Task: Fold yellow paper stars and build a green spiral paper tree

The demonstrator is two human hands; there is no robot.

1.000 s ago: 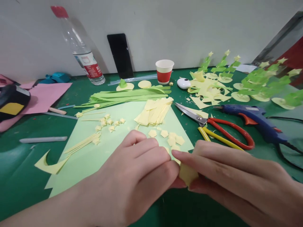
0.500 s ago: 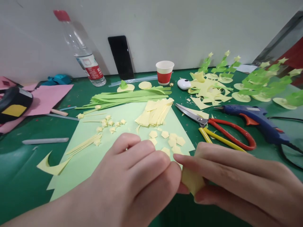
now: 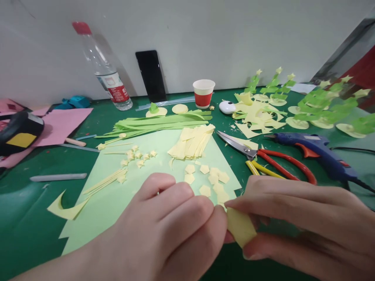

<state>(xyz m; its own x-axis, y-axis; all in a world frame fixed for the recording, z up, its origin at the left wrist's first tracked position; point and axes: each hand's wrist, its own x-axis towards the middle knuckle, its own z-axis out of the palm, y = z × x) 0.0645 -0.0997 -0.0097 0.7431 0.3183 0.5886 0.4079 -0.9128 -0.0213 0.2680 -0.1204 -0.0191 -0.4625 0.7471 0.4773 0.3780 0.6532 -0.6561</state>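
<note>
A pale yellow paper strip shows between my two hands at the near edge of the table. My left hand is closed, its fingers curled over the strip's left end, which they hide. From the right, my right hand pinches the strip, fingers on its upper edge and thumb at its lower corner. Just beyond lie several folded paper pentagons on light green paper sheets. Behind these is a fan of yellow paper strips. Small puffed paper stars lie further left.
Red-handled scissors and a blue glue gun lie to the right, below yellow paper scraps. Green paper plants stand far right. A paper cup, phone and bottle line the wall. A tape measure sits left.
The view has tilted slightly, so things sit a little lower. My right hand's grip on the strip has shifted and its thumb has moved down, showing more of the strip.
</note>
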